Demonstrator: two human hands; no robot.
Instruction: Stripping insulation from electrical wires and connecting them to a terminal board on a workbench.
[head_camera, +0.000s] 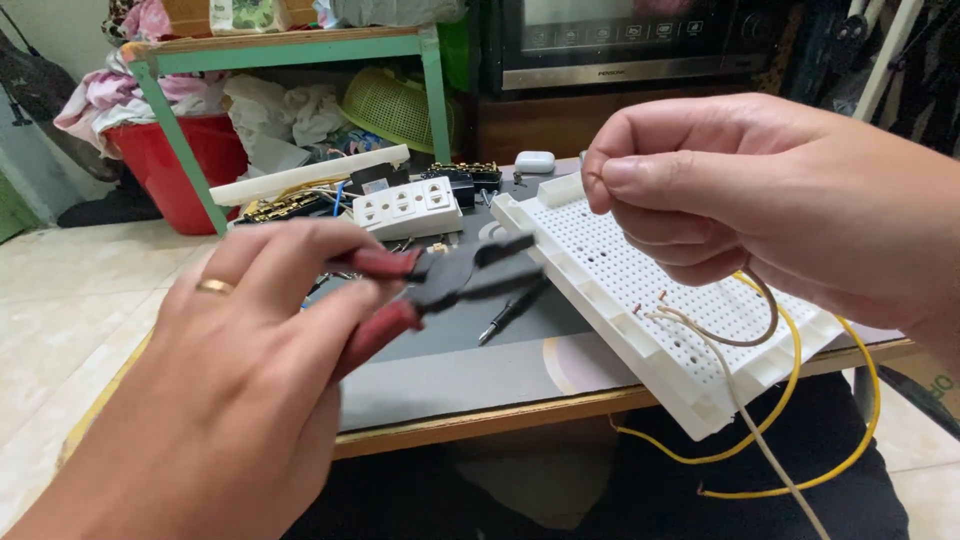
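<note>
My left hand (240, 350), with a gold ring on one finger, grips red-handled pliers (440, 285) whose dark jaws are open and point right toward a white breadboard (620, 270). My right hand (760, 200) hovers over the breadboard and pinches the end of a thin brown wire (765, 320) between thumb and forefinger. The wire loops down to the board's holes. A grey wire (745, 410) and a yellow wire (790, 400) trail off the board's near edge. The breadboard lies tilted over the table edge.
A dark mat (450, 370) covers the small wooden table. A white socket strip (405, 208), black connectors, a small white case (535, 161) and a thin screwdriver (510, 312) lie on it. Behind stand a green shelf frame, a red bin (190, 165) and a black oven.
</note>
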